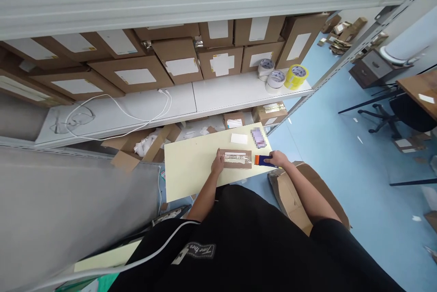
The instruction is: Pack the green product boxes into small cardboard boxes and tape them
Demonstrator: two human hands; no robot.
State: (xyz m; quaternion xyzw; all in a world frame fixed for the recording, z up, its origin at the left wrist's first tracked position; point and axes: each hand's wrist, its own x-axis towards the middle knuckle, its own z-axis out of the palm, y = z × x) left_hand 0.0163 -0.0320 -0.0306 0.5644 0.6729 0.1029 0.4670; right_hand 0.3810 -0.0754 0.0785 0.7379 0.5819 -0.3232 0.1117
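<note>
A small brown cardboard box [235, 165] with shiny clear tape and a pale strip along its top lies flat on the pale yellow board [191, 164]. My left hand [217, 163] grips the box's left end. To the right of the box, my right hand [279, 159] is closed round a dark blue tool with an orange end [262, 160]. That end points at the box's right edge, with a small gap between them; its exact kind is unclear. Beyond the box lie a white card [239, 138] and a blurred purple item [258, 138].
Behind the board, a grey shelf [177, 101] bears labelled cartons [180, 62], a white cable [116, 101] and tape rolls [296, 77]. An opened carton [131, 151] sits below at left. A large cardboard box [290, 196] stands under my right arm.
</note>
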